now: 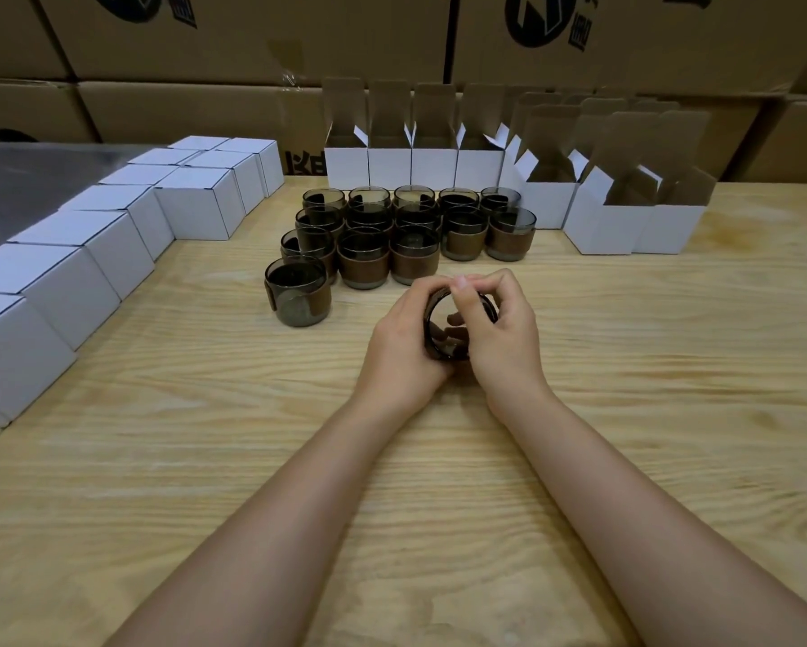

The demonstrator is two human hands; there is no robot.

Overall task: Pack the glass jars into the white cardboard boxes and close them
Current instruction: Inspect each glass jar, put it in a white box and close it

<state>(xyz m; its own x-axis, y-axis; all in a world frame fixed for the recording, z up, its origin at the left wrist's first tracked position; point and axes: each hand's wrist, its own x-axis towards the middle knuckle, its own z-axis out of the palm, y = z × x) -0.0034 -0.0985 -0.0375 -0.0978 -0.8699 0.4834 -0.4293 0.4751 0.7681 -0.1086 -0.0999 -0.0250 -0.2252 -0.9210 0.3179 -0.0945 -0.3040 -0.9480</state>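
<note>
Head view. At the middle of the pale wooden table [625, 413], the left hand [401, 340] and the right hand [502, 331] both curl around one dark smoked-glass jar [440, 344]. The left hand grips its left side and the right hand its right side, with fingertips meeting over the far rim. The jar's round mouth is turned toward the camera.

Just beyond the hands stands a cluster of matching dark glass jars with brown sleeves [413, 235], upright and packed close in rows. One of them, a single sleeved jar [298, 294], stands nearest at the cluster's left.

Closed white cardboard boxes [88, 254] run in a line along the table's left edge toward the far left corner. Open white cardboard boxes with raised flaps [415, 163] line the far edge and continue to the right.

Behind the table rise stacked brown shipping cartons [252, 44].
</note>
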